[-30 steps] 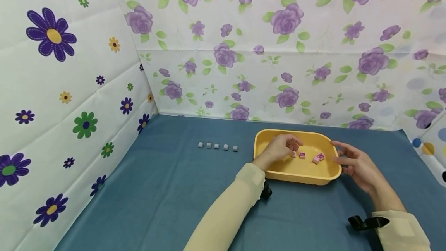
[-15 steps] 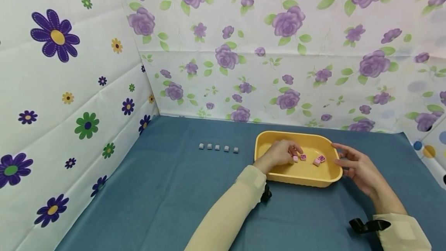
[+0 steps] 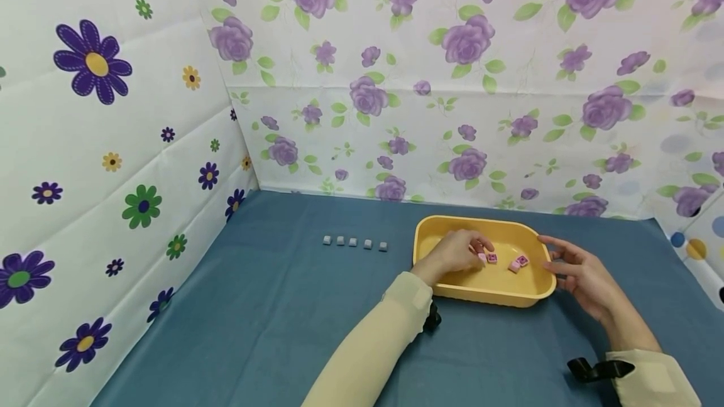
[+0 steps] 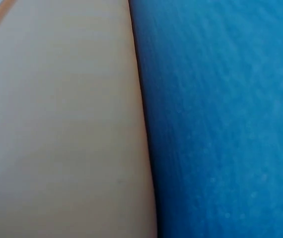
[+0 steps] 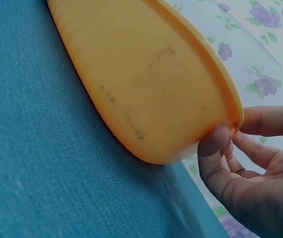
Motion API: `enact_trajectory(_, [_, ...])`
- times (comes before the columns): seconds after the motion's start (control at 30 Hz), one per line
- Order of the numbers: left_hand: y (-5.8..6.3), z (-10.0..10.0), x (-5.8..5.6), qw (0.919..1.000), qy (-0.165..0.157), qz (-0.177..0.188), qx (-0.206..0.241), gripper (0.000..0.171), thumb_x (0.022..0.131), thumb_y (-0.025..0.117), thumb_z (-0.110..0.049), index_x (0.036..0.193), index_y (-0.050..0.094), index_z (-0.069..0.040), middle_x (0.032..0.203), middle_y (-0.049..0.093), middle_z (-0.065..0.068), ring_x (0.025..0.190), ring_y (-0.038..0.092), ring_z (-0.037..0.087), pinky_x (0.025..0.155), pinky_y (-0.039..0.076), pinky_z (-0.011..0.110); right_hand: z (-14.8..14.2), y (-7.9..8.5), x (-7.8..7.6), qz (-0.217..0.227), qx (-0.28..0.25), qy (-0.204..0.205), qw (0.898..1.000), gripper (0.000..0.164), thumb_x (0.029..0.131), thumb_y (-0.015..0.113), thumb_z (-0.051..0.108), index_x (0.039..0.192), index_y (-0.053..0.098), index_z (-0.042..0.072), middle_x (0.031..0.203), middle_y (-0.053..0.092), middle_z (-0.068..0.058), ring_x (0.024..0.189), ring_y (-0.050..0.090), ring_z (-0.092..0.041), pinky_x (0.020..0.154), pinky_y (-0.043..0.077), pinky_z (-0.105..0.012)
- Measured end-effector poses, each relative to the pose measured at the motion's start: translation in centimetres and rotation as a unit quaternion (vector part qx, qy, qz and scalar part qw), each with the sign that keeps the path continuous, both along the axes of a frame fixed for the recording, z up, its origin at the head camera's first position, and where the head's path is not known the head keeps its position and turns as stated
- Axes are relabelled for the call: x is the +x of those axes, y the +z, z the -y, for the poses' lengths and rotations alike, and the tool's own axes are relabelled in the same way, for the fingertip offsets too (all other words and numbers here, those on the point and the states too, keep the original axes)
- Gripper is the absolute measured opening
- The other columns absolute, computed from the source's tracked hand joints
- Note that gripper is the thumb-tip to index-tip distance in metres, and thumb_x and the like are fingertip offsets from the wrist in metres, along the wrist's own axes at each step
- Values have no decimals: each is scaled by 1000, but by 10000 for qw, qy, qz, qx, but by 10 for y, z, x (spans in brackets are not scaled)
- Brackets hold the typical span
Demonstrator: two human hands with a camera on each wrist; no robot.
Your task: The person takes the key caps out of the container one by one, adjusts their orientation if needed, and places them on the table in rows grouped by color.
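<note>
A yellow plastic tray (image 3: 481,291) stands on the blue cloth. My left hand (image 3: 457,251) reaches over its left side, fingers curled down inside, and seems to pinch a small pink keycap (image 3: 482,257) at the fingertips; part of the grip is hidden. Beside it lies another pink keycap (image 3: 492,259), hollow side up. Two more pink keycaps (image 3: 514,265) touch each other farther right in the tray. At the tray's right end my right hand (image 3: 582,275) pinches the rim; in the right wrist view the thumb (image 5: 215,141) presses the outer wall.
Left of the tray, several white keycaps (image 3: 353,242) form a spaced row on the cloth. Flower-printed sheets stand behind the table and at both sides. The left wrist view holds only a pale, blurred surface and blue cloth.
The pink keycap at my left fingertips has shifted slightly right and tilted, as the left fingers closed in on it. My right hand keeps its place on the tray rim.
</note>
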State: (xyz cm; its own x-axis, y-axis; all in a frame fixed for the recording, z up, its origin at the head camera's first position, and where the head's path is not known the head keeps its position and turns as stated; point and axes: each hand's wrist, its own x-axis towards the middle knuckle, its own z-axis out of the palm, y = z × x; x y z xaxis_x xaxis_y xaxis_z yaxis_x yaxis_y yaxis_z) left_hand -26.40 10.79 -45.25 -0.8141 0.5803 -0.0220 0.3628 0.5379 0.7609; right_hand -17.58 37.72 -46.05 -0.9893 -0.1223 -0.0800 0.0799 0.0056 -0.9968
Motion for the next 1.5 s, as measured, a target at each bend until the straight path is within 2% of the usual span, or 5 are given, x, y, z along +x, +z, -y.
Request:
enact_trajectory(0.33, [-1,-1,-1,9990,50,-170,409,25,92,79,-3,113,78,-14,94,67,-10,86,58,3,77,49,16,1,1,1,-2,-94,46,9999,52,106,55,0,156,49,16,103,53,2,81,60,-14,69,58,-27])
enact_trajectory(0.7, [1,-1,1,9974,272,-153,654,22,98,73,-6,117,78,-16,107,73,-8,92,62,2,82,51,17,-1,-1,0,45,-90,6,9999,54,106,57,0,156,49,18,107,53,1,82,60,-13,71,59,-28])
enact_trajectory(1.17, [4,1,3,9961,205,-196,835,21,98,75,-11,119,78,-12,100,70,-5,84,58,5,75,50,18,-1,-1,0,-27,-105,24,9999,54,105,57,-1,156,49,17,106,52,2,83,60,-13,72,60,-28])
enact_trajectory(1.33, [5,0,3,9960,274,-284,806,20,96,77,-10,116,79,-13,94,64,-9,83,57,6,74,50,17,0,-1,0,-5,-19,-7,10000,54,105,58,1,156,49,17,108,52,1,84,60,-13,72,59,-29])
enact_trajectory(1.5, [6,0,4,9957,328,-252,831,19,95,78,-11,114,80,-15,93,63,-11,83,57,5,73,50,17,0,-1,0,12,39,-36,10000,54,105,61,4,156,48,17,110,51,-1,85,59,-12,72,59,-29])
